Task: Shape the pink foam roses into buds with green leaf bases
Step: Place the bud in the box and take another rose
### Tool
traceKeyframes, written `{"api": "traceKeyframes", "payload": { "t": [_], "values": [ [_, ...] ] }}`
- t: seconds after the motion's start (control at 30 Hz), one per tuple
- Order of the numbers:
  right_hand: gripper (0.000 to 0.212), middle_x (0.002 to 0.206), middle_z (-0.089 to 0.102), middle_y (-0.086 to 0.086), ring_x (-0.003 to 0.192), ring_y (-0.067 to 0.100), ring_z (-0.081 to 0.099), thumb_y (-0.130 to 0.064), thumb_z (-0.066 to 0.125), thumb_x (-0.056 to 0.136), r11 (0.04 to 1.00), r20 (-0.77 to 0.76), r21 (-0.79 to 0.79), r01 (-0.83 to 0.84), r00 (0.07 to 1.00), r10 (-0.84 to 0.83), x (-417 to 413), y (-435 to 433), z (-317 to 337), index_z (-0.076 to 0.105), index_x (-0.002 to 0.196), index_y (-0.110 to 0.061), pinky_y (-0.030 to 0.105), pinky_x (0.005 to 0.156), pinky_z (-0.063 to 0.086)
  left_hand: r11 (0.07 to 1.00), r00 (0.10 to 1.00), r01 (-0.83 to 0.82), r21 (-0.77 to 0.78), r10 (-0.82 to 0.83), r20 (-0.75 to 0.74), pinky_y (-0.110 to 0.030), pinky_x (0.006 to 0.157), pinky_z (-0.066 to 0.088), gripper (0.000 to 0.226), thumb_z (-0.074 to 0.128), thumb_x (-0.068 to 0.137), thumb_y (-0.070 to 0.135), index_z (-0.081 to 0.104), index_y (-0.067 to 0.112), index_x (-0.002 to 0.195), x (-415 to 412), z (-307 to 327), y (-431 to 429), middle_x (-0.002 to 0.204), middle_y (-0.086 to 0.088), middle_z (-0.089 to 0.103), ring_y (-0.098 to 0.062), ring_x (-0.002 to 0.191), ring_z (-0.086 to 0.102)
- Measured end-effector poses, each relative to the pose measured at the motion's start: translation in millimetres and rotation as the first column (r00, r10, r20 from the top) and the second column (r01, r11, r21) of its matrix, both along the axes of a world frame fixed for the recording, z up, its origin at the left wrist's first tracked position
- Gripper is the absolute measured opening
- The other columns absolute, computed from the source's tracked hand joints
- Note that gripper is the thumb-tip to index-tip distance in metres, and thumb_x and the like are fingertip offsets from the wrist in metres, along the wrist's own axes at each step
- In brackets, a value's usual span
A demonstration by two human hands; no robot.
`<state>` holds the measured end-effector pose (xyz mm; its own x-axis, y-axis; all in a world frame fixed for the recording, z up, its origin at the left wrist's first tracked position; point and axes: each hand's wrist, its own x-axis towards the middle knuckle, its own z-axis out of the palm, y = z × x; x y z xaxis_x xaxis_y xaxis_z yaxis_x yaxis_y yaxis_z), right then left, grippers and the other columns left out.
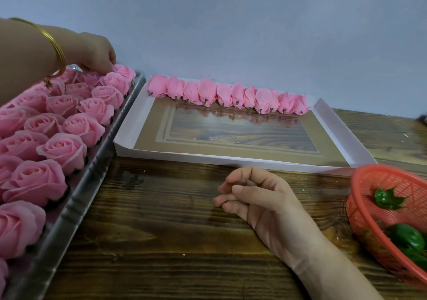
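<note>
Several open pink foam roses (62,148) fill a clear plastic tray (87,182) on the left. My left hand (98,53) reaches to the tray's far corner, its fingertips down on a rose (124,71) there; whether they grip it is hidden. A row of several shaped pink buds (226,95) lies along the far edge of a white box lid (249,160). My right hand (256,195) rests on the wooden table with fingers loosely curled, holding nothing. Green leaf bases (388,198) lie in a red mesh basket (369,225) at the right.
The wooden table (161,230) stretches between tray and basket. A plain grey wall (231,22) stands right behind the box lid. A gold bangle (55,45) circles my left wrist.
</note>
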<state>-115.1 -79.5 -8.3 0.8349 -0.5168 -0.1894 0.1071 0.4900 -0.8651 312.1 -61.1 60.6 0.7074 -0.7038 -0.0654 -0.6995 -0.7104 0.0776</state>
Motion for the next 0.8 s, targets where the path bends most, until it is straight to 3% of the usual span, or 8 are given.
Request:
{"api": "traceKeyframes", "payload": {
  "t": [0.17,0.37,0.57,0.73,0.8],
  "values": [
    [0.015,0.081,0.066,0.019,0.072,0.029,0.070,0.002,0.066,0.068,1.000,0.004,-0.006,-0.001,1.000,0.001,0,-1,-1,0.070,0.082,-0.003,0.026,0.063,0.057,0.999,0.999,-0.014,0.038,0.015,-0.044,-0.033,0.066,0.046,0.011,0.065,0.086,0.010,0.070,0.001,0.090,-6,5,-1,0.076,-0.012,0.065,-0.031,0.065,0.061],
    [0.015,0.081,0.067,0.019,0.073,0.029,0.070,0.002,0.066,0.068,1.000,0.002,-0.013,0.002,1.000,-0.002,0,-1,-1,0.071,0.081,-0.003,0.026,0.063,0.057,0.999,0.995,-0.026,0.036,0.029,-0.093,-0.026,0.039,0.043,0.007,0.060,0.086,-0.004,0.066,-0.005,0.084,-11,9,-2,0.071,-0.015,0.062,-0.027,0.055,0.058],
    [0.016,0.081,0.066,0.020,0.073,0.029,0.070,0.002,0.066,0.068,1.000,-0.001,-0.011,0.001,1.000,-0.001,0,-1,-1,0.068,0.083,-0.001,0.026,0.063,0.057,0.999,0.999,0.001,0.039,0.001,-0.050,-0.030,0.047,0.044,0.023,0.061,0.085,-0.005,0.065,-0.003,0.108,-13,11,-1,0.085,-0.016,0.061,-0.028,0.058,0.057],
    [0.016,0.081,0.066,0.020,0.072,0.029,0.070,0.002,0.065,0.068,1.000,-0.001,-0.004,0.004,1.000,-0.004,0,-1,0,0.068,0.083,-0.001,0.026,0.062,0.057,0.997,1.000,-0.006,0.081,0.006,0.005,-0.021,0.030,0.042,0.018,0.062,0.083,-0.006,0.069,-0.001,0.098,-13,13,1,0.069,-0.011,0.059,-0.025,0.049,0.055],
    [0.016,0.081,0.066,0.020,0.072,0.029,0.070,0.003,0.065,0.067,1.000,-0.001,-0.003,0.005,1.000,-0.005,0,-1,0,0.068,0.083,-0.001,0.026,0.062,0.057,0.995,1.000,-0.004,0.099,0.001,0.029,-0.020,0.030,0.041,0.014,0.063,0.082,-0.005,0.070,0.001,0.093,-14,13,0,0.066,-0.010,0.061,-0.025,0.047,0.056]
  ]
}}
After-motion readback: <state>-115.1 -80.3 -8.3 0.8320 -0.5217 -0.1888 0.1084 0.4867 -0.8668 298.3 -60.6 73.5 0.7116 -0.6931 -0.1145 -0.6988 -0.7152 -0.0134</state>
